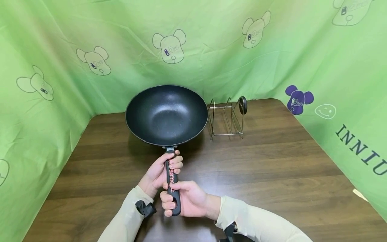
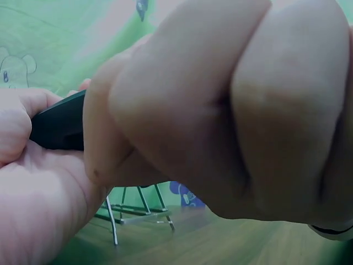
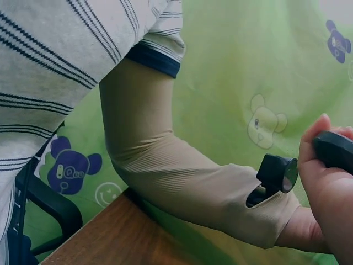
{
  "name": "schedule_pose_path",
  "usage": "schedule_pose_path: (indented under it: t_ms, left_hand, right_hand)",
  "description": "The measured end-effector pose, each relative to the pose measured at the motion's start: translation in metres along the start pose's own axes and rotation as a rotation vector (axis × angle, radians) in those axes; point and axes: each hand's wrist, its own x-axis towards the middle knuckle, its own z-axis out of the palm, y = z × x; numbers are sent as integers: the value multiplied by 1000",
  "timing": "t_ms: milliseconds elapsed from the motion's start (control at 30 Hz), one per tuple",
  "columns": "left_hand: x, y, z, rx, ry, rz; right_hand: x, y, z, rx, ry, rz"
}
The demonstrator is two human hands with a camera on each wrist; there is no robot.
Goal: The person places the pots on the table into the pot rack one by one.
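Observation:
A black wok (image 1: 166,116) with a dark non-stick inside shows in the head view, its bowl facing the camera and its handle (image 1: 173,178) pointing toward the person. My left hand (image 1: 156,173) grips the handle near the bowl, thumb along the top and fingers wrapped round the far side. Closer to the handle's end, my right hand (image 1: 193,200) grips it too, its thumb over red lettering. Large curled fingers (image 2: 182,110) fill much of the left wrist view, beside part of the black handle (image 2: 58,124). The right wrist view catches the handle's end (image 3: 333,150) at its right edge.
A wire rack (image 1: 226,119) with a round black knob stands on the wooden table (image 1: 272,161), just right of the wok. Behind and beside the table hangs a green cloth (image 1: 211,40) with bear prints. A small pale object (image 1: 359,194) lies at the table's right edge.

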Motion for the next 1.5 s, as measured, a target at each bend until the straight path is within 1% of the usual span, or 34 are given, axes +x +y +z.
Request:
schedule_pose_path:
  t_ms: [167,300,400,467,600,733,833,933,1100,1300,1500]
  left_hand:
    - [6,4,7,69,-25,12]
    - [11,7,11,141,-47,31]
    - [14,10,13,174,-92,44]
    - [16,12,15,190,-133,49]
    - [21,17,17,213,-205,43]
    - [26,21,19,259,-254,38]
    - [28,23,21,300,-280,34]
    - [30,25,23,327,-295,24]
    - [33,27,28,357,-300,19]
    - [36,26,33,403,-282,32]
    - [38,27,37,466,-258,60]
  right_hand:
    - [0,-6,-1,12,-59,-15]
    - [-1,-11,-2,28,-135,-29]
    - [-1,-15,-2,36,-190,-38]
    - [0,-18,-2,38,-216,-42]
    - [0,-24,-2,44,-263,-51]
    - [1,-28,-1,58,-312,-58]
    - [1,-30,0,63,-333,-62]
    - [0,-31,2,56,-331,-64]
    - [-3,-35,5,33,-284,-52]
    - [-11,-43,10,-29,-204,-27]
    - [-17,-52,13,-99,-140,-49]
